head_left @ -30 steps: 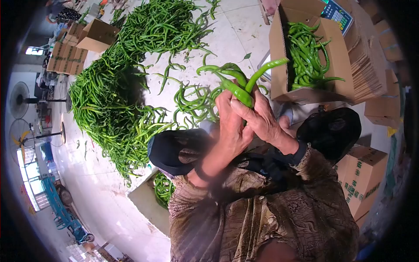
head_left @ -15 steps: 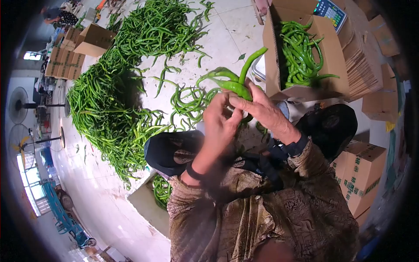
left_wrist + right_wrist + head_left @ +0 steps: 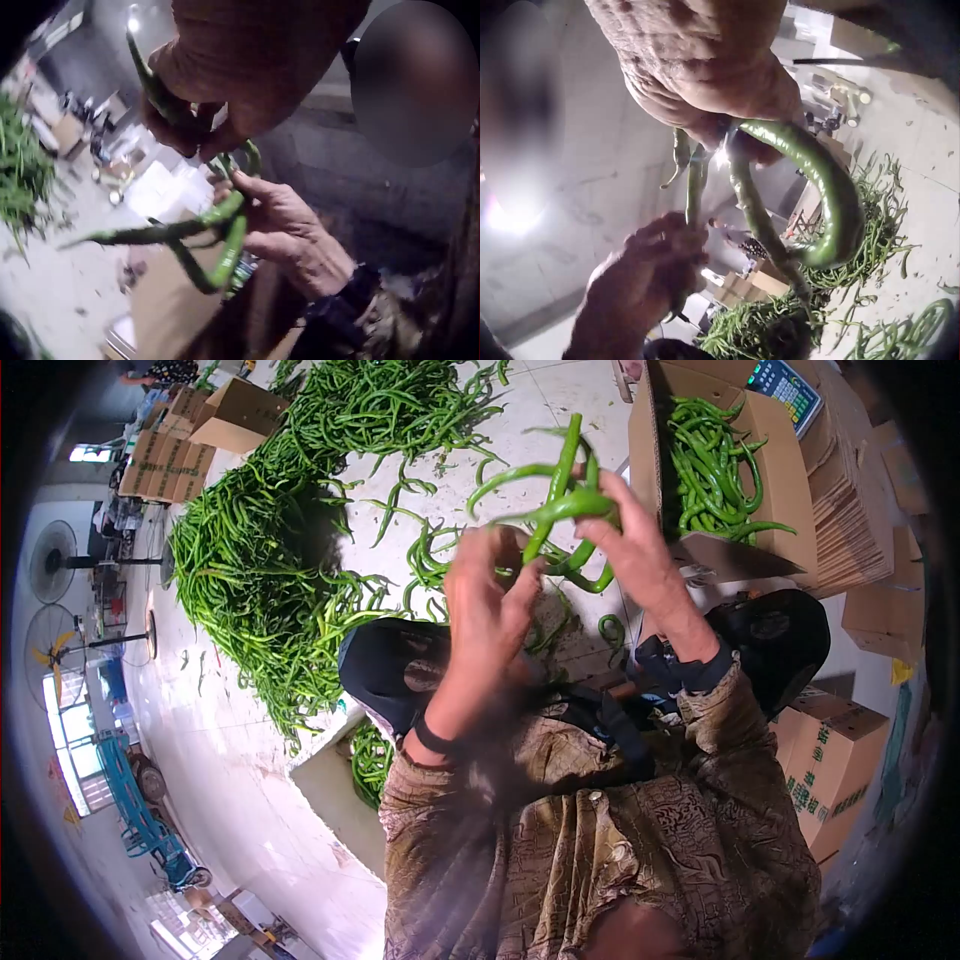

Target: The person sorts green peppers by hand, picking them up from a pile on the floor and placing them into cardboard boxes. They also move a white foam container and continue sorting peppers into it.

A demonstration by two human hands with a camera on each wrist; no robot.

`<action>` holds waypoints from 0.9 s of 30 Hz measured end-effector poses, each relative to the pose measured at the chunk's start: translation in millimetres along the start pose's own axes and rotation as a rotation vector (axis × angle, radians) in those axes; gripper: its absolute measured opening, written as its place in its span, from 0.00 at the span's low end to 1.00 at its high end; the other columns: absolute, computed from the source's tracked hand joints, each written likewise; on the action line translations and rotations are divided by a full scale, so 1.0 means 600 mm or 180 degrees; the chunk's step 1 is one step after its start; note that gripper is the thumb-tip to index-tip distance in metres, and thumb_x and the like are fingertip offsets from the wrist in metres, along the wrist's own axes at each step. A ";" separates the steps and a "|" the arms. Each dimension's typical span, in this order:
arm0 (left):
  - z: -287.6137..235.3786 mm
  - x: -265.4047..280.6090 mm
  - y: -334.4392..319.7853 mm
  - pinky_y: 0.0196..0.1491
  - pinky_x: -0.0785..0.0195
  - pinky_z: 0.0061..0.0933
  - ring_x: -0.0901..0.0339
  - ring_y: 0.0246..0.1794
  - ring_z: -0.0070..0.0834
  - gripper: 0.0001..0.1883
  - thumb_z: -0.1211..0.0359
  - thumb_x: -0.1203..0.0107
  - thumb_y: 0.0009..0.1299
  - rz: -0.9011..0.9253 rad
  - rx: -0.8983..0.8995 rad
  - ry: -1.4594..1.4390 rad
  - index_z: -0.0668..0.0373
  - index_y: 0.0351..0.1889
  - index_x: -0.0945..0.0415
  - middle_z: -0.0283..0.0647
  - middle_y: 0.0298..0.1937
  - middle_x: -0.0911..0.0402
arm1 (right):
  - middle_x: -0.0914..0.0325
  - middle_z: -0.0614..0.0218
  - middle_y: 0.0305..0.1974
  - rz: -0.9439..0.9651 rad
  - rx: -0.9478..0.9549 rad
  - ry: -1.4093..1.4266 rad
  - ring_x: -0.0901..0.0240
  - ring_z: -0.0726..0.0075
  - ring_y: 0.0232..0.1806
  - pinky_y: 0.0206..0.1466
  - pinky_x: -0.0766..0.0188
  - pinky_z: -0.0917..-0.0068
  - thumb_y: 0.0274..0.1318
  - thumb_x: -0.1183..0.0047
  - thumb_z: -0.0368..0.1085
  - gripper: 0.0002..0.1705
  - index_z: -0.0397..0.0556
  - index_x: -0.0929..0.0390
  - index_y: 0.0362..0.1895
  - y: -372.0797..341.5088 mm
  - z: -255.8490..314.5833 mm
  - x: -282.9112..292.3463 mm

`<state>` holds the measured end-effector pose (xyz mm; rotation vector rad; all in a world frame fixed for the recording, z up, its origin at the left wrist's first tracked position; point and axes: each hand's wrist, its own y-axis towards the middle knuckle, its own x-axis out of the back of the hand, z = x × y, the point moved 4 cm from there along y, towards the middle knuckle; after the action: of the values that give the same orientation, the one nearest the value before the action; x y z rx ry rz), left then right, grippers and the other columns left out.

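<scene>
Several long green chili peppers [image 3: 572, 507] fan out from my right hand [image 3: 645, 560], whose thumb and fingers grip them in front of my body. Their curved ends hang below that hand in the right wrist view, one thick pepper [image 3: 832, 202] bending in a hook. Close by on the left, my left hand [image 3: 485, 595] pinches a green chili pepper [image 3: 142, 71] between thumb and curled fingers. A slim pepper [image 3: 694, 191] spans the space between both hands in the right wrist view.
An open cardboard box [image 3: 750, 560] holding peppers stands at right, with a scale display [image 3: 787, 398] behind it. A large pepper heap [image 3: 250, 560] covers the floor at left. Closed cartons [image 3: 835, 760] stand at lower right; a pepper-filled container [image 3: 330, 800] sits at lower left.
My hands, pressed together around the peppers a second ago, have drawn apart. The right hand has risen with its bunch, and the peppers now spread crosswise in it.
</scene>
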<state>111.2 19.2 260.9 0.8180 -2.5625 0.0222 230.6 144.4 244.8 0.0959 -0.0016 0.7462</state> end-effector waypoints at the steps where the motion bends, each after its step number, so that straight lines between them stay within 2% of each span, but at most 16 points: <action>1: -0.021 0.018 -0.005 0.35 0.34 0.30 0.28 0.32 0.33 0.10 0.78 0.40 0.58 -0.0288 -0.0726 0.1141 0.63 0.38 0.27 0.42 0.31 0.27 | 0.25 0.69 0.36 -0.0012 -0.0143 0.0434 0.28 0.69 0.40 0.51 0.33 0.72 0.60 0.49 0.37 0.22 0.43 0.33 0.57 0.003 -0.003 0.011; 2: -0.033 0.037 -0.012 0.34 0.34 0.36 0.28 0.32 0.42 0.12 0.81 0.42 0.56 -0.0504 -0.0759 0.1296 0.62 0.37 0.26 0.46 0.32 0.28 | 0.26 0.69 0.37 0.0038 -0.0148 0.0750 0.29 0.73 0.41 0.50 0.33 0.74 0.61 0.47 0.39 0.22 0.44 0.32 0.57 0.006 -0.019 0.028; 3: -0.039 0.056 -0.017 0.37 0.34 0.37 0.28 0.34 0.43 0.12 0.82 0.42 0.55 -0.0770 -0.0553 0.1590 0.62 0.36 0.26 0.46 0.34 0.27 | 0.27 0.70 0.37 0.0080 -0.0260 0.1378 0.31 0.75 0.40 0.48 0.34 0.76 0.61 0.46 0.40 0.21 0.42 0.30 0.54 0.007 -0.020 0.041; 5: -0.068 0.110 -0.040 0.39 0.33 0.37 0.27 0.35 0.42 0.12 0.82 0.41 0.54 -0.1217 -0.0852 0.2277 0.62 0.36 0.25 0.45 0.34 0.27 | 0.27 0.70 0.36 0.0066 -0.0369 0.1787 0.31 0.74 0.39 0.47 0.34 0.76 0.61 0.47 0.39 0.21 0.39 0.30 0.55 0.002 -0.008 0.064; 7: -0.066 0.169 -0.065 0.38 0.31 0.31 0.26 0.36 0.35 0.12 0.81 0.40 0.57 -0.1407 -0.0872 0.2506 0.63 0.39 0.25 0.42 0.37 0.26 | 0.28 0.71 0.34 -0.0011 -0.0368 0.2032 0.33 0.75 0.37 0.45 0.35 0.77 0.62 0.48 0.38 0.22 0.38 0.30 0.56 0.003 0.000 0.076; 9: -0.049 0.232 -0.098 0.34 0.35 0.22 0.31 0.30 0.24 0.09 0.78 0.42 0.62 -0.1231 -0.0505 0.2348 0.64 0.40 0.27 0.37 0.33 0.28 | 0.30 0.73 0.31 -0.0086 -0.0361 0.2295 0.34 0.76 0.35 0.43 0.36 0.77 0.62 0.48 0.37 0.23 0.36 0.31 0.57 0.006 -0.002 0.087; 11: -0.022 0.285 -0.139 0.31 0.40 0.24 0.35 0.27 0.22 0.08 0.79 0.43 0.62 -0.1307 0.0356 0.2030 0.64 0.39 0.27 0.37 0.32 0.29 | 0.36 0.77 0.27 0.0428 -0.0254 0.2746 0.40 0.79 0.31 0.39 0.40 0.78 0.61 0.48 0.36 0.26 0.34 0.33 0.60 0.007 -0.008 0.089; 12: 0.006 0.314 -0.167 0.30 0.40 0.24 0.36 0.26 0.21 0.07 0.77 0.44 0.63 -0.1215 0.0633 0.1938 0.64 0.38 0.28 0.36 0.29 0.29 | 0.42 0.79 0.28 0.0412 -0.0299 0.2795 0.45 0.83 0.29 0.36 0.46 0.81 0.61 0.47 0.39 0.31 0.33 0.39 0.62 0.005 -0.002 0.086; 15: 0.090 0.384 -0.269 0.31 0.38 0.23 0.32 0.25 0.20 0.06 0.75 0.44 0.62 -0.1048 0.1407 0.1795 0.64 0.36 0.28 0.35 0.26 0.26 | 0.45 0.81 0.24 0.0581 -0.0471 0.3374 0.47 0.83 0.27 0.34 0.47 0.81 0.59 0.48 0.38 0.30 0.32 0.37 0.61 0.001 -0.006 0.089; 17: 0.161 0.423 -0.357 0.32 0.36 0.25 0.32 0.26 0.22 0.07 0.75 0.44 0.60 -0.0816 0.1753 0.1971 0.64 0.35 0.28 0.38 0.26 0.25 | 0.45 0.80 0.23 0.0553 -0.0494 0.3302 0.47 0.84 0.26 0.33 0.48 0.82 0.58 0.48 0.39 0.31 0.32 0.37 0.61 -0.003 -0.003 0.092; 18: 0.176 0.422 -0.388 0.32 0.36 0.27 0.32 0.24 0.24 0.07 0.76 0.43 0.58 -0.0605 0.2199 0.2104 0.65 0.33 0.27 0.37 0.23 0.26 | 0.45 0.80 0.23 0.0595 -0.0458 0.3291 0.47 0.84 0.25 0.33 0.48 0.82 0.57 0.48 0.39 0.31 0.33 0.37 0.60 -0.005 -0.002 0.093; 21: 0.226 0.416 -0.481 0.35 0.31 0.28 0.26 0.28 0.26 0.07 0.76 0.42 0.56 0.0506 0.1923 0.3112 0.64 0.32 0.25 0.37 0.25 0.22 | 0.43 0.79 0.23 0.0694 -0.0387 0.3317 0.47 0.84 0.23 0.32 0.48 0.82 0.53 0.48 0.39 0.32 0.34 0.37 0.60 -0.010 0.001 0.093; 22: 0.221 0.408 -0.476 0.35 0.31 0.28 0.26 0.28 0.26 0.07 0.76 0.42 0.56 0.0512 0.1918 0.3107 0.64 0.32 0.25 0.37 0.25 0.22 | 0.43 0.79 0.23 0.0790 -0.0338 0.3335 0.47 0.84 0.23 0.32 0.48 0.81 0.51 0.47 0.38 0.32 0.34 0.37 0.59 -0.011 0.001 0.091; 24: 0.203 0.400 -0.460 0.39 0.30 0.25 0.23 0.32 0.24 0.06 0.75 0.42 0.60 -0.0334 0.2233 0.2800 0.65 0.35 0.24 0.38 0.31 0.19 | 0.42 0.79 0.23 0.0882 -0.0269 0.3326 0.47 0.84 0.23 0.32 0.48 0.81 0.50 0.47 0.38 0.32 0.35 0.36 0.59 -0.012 0.000 0.087; 25: 0.186 0.383 -0.438 0.39 0.30 0.25 0.23 0.32 0.24 0.06 0.75 0.42 0.60 -0.0345 0.2215 0.2782 0.65 0.35 0.24 0.38 0.31 0.19 | 0.42 0.79 0.23 0.0869 -0.0258 0.3231 0.47 0.83 0.23 0.32 0.48 0.81 0.49 0.47 0.38 0.31 0.35 0.35 0.58 -0.011 -0.002 0.083; 27: 0.121 0.343 -0.366 0.41 0.30 0.24 0.23 0.35 0.23 0.05 0.75 0.43 0.66 -0.1274 0.1643 0.0794 0.67 0.38 0.24 0.37 0.35 0.19 | 0.42 0.79 0.23 0.0868 -0.0237 0.3126 0.47 0.83 0.23 0.32 0.48 0.81 0.48 0.47 0.38 0.31 0.35 0.33 0.56 -0.008 0.004 0.077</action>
<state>54.1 -284.8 255.9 1.4050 -2.1360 0.6388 267.9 171.8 248.5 -0.3555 0.9064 1.0018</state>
